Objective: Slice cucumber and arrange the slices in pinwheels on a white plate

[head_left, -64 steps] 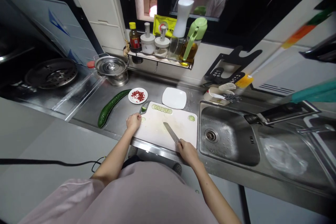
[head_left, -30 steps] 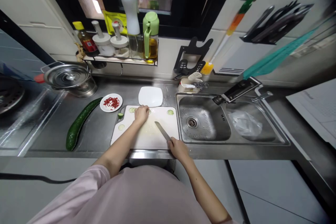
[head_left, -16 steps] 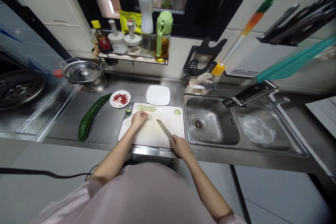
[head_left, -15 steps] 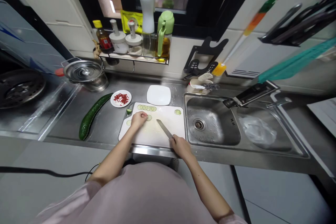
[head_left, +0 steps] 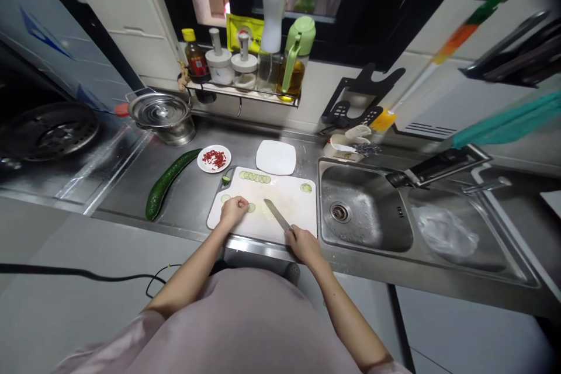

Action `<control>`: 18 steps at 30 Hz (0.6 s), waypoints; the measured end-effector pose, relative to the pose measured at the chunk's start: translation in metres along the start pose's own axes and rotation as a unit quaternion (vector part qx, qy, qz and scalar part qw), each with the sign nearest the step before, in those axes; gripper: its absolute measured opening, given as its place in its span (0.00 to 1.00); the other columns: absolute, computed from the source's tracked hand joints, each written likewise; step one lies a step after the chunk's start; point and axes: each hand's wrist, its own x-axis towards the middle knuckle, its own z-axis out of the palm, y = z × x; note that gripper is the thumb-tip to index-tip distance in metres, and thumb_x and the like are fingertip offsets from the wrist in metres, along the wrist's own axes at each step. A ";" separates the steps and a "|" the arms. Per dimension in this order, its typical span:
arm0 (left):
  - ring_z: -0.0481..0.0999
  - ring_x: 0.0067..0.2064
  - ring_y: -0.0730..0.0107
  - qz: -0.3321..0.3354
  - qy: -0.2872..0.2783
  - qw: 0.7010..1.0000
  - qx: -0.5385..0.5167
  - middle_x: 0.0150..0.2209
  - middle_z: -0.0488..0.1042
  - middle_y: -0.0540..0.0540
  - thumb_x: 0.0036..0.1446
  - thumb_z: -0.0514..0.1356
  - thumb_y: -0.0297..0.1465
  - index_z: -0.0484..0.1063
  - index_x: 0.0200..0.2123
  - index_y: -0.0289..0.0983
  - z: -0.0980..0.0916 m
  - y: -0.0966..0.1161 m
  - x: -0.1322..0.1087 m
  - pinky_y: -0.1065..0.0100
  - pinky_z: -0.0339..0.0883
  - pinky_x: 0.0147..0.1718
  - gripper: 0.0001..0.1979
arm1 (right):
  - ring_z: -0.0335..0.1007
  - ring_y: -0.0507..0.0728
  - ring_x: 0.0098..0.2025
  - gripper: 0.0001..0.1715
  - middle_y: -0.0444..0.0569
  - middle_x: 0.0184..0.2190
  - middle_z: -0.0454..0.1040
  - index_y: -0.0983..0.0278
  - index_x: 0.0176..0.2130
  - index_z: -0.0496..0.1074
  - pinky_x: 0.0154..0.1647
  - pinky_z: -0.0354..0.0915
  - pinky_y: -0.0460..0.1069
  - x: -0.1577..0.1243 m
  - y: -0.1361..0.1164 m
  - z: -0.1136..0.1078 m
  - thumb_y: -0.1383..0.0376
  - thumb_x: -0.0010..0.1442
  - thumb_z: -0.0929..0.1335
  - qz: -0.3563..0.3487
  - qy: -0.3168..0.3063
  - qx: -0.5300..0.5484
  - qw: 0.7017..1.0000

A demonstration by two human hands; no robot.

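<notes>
My left hand (head_left: 235, 211) is over the left part of a white cutting board (head_left: 254, 229), thumb and fingertips pinched on the edge of a thin cucumber slice (head_left: 251, 208). Another slice (head_left: 225, 198) lies just behind that hand. My right hand (head_left: 304, 243) grips the handle of a knife (head_left: 277, 214), whose blade points away and left, low over the board. A row of overlapping cucumber slices (head_left: 255, 177) lies along the board's far edge. More slices (head_left: 305, 187) are stacked at its far right corner. A cucumber end (head_left: 225, 180) rests by the board's handle.
Left of the board lie a long green cucumber (head_left: 170, 182) and a small plate of chopped red pieces (head_left: 214, 159). A white square plate (head_left: 276, 157) stands behind the board. The sink (head_left: 363, 204) is on the right. A lidded steel pot (head_left: 166, 118) stands back left, near a condiment shelf (head_left: 245, 91).
The view has shifted, so the counter appears further right. My left hand has moved with the slice toward the board's near side. My right hand still holds the knife in nearly the same place.
</notes>
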 end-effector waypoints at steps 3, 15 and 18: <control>0.75 0.33 0.73 0.009 0.015 1.000 -0.004 0.30 0.78 0.50 0.50 0.62 0.31 0.76 0.33 0.39 0.000 0.006 0.008 0.72 0.61 0.33 0.06 | 0.72 0.57 0.43 0.20 0.53 0.41 0.77 0.61 0.46 0.68 0.35 0.55 0.47 0.000 -0.002 0.000 0.57 0.69 0.54 -0.002 0.004 0.000 1.000; 0.74 0.35 0.70 0.018 0.011 0.999 0.050 0.32 0.79 0.49 0.50 0.61 0.31 0.76 0.33 0.39 0.007 0.017 0.019 0.71 0.60 0.34 0.06 | 0.73 0.57 0.42 0.20 0.53 0.40 0.77 0.61 0.45 0.69 0.34 0.54 0.47 -0.001 0.005 0.004 0.57 0.68 0.55 0.004 0.022 0.000 1.000; 0.75 0.36 0.69 0.026 0.010 0.997 0.071 0.33 0.79 0.49 0.51 0.61 0.32 0.76 0.34 0.40 0.007 0.016 0.018 0.70 0.61 0.36 0.06 | 0.73 0.57 0.42 0.20 0.53 0.41 0.77 0.61 0.46 0.69 0.34 0.55 0.47 0.000 0.005 0.004 0.57 0.69 0.54 0.004 0.021 0.001 1.000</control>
